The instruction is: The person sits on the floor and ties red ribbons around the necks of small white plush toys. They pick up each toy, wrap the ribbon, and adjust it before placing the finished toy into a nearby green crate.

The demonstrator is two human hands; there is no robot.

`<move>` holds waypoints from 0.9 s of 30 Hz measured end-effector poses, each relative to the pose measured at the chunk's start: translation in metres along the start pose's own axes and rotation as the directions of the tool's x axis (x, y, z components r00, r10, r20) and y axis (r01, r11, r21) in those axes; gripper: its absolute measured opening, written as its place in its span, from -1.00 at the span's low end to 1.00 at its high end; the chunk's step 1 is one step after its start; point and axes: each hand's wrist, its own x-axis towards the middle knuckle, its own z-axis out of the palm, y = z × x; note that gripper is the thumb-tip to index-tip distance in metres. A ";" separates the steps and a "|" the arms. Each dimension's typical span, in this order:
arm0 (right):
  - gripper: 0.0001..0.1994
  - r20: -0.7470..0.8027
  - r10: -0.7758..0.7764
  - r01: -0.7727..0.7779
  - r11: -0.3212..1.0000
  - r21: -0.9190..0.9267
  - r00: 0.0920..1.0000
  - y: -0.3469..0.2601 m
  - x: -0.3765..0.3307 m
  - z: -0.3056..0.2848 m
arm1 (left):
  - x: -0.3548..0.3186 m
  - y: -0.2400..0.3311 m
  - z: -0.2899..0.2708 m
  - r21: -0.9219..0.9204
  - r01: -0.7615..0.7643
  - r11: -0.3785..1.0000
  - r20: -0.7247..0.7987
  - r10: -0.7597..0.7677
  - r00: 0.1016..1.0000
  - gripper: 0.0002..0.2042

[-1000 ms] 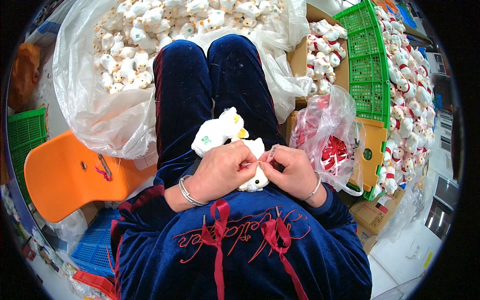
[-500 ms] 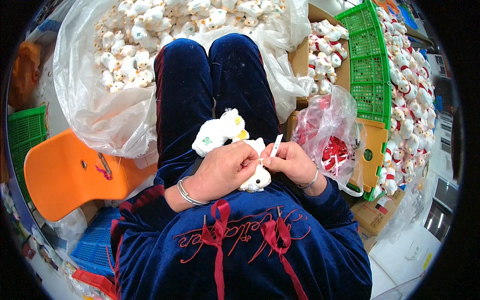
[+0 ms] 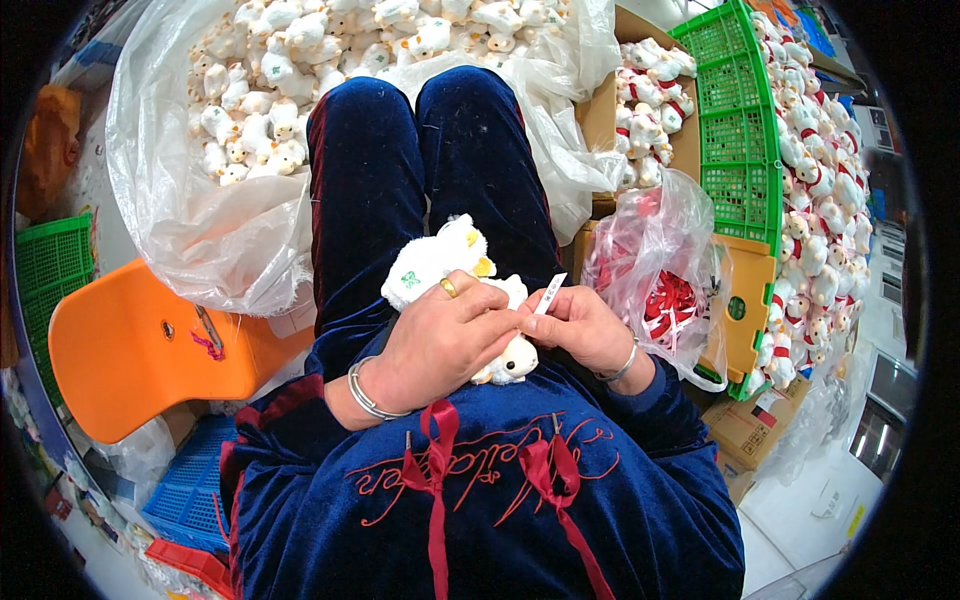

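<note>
A white plush toy (image 3: 432, 266) with yellow feet and a small green mark lies across my lap, its head with a black eye toward my belly. My left hand (image 3: 440, 335) is closed over the toy's middle, fingertips pressed at its neck; a ring and a silver bangle show on this hand and wrist. Close beside it, my right hand (image 3: 587, 328) pinches a narrow white printed strip (image 3: 549, 293), which sticks up between thumb and finger. The fingertips of both hands nearly meet above the toy's head. What lies under the left fingers is hidden.
Beyond my knees, a large clear plastic bag (image 3: 215, 260) holds many similar toys. At right are a bag of red ribbons (image 3: 672, 305), a cardboard box (image 3: 603, 115) of toys, a green crate (image 3: 735, 120) and a heap of red-scarfed toys (image 3: 825, 210). An orange chair (image 3: 140, 350) stands left.
My left hand has turned and shifted, so its back and ring now show and its fingers cover more of the toy's neck. The right hand and strip have moved slightly.
</note>
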 end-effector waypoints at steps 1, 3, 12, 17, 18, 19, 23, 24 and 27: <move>-0.80 -0.001 0.005 -0.005 1.000 -0.008 1.000 0.000 0.001 -0.001 | 0.000 0.000 0.000 -0.004 -0.001 1.000 0.001 0.001 1.000 -0.83; -0.80 -0.002 0.015 -0.015 1.000 -0.024 1.000 0.001 0.003 -0.003 | -0.001 0.000 0.000 0.000 -0.008 1.000 0.007 0.008 1.000 -0.83; -0.80 -0.030 0.053 -0.055 0.996 -0.067 0.998 -0.002 0.005 0.001 | 0.004 0.002 0.000 0.035 0.031 0.999 0.039 -0.032 0.999 -0.86; -0.78 0.019 0.060 -0.058 0.993 -0.098 0.998 -0.002 0.001 -0.008 | 0.002 0.001 0.002 0.031 0.050 0.998 0.038 -0.051 0.998 -0.87; -0.78 0.028 0.065 -0.062 0.992 -0.108 0.997 -0.004 -0.001 -0.008 | 0.002 0.001 0.001 0.031 0.050 0.998 0.040 -0.051 0.998 -0.87; -0.78 0.020 0.055 -0.053 0.995 -0.087 0.998 -0.004 -0.002 -0.006 | 0.003 0.002 0.000 0.028 0.047 0.998 0.043 -0.049 0.998 -0.87; -0.74 0.000 0.051 -0.051 0.999 -0.015 0.999 -0.003 -0.007 0.000 | 0.003 0.002 0.000 0.013 0.040 0.999 0.036 -0.041 0.999 -0.87; -0.73 -0.001 0.059 -0.059 0.998 0.000 0.998 -0.003 -0.008 0.001 | 0.003 0.002 0.001 0.012 0.040 0.999 0.036 -0.041 0.999 -0.87; -0.75 0.002 0.038 -0.038 0.999 0.015 0.999 0.000 -0.007 0.001 | 0.002 0.002 0.001 0.014 0.042 0.999 0.035 -0.043 0.998 -0.87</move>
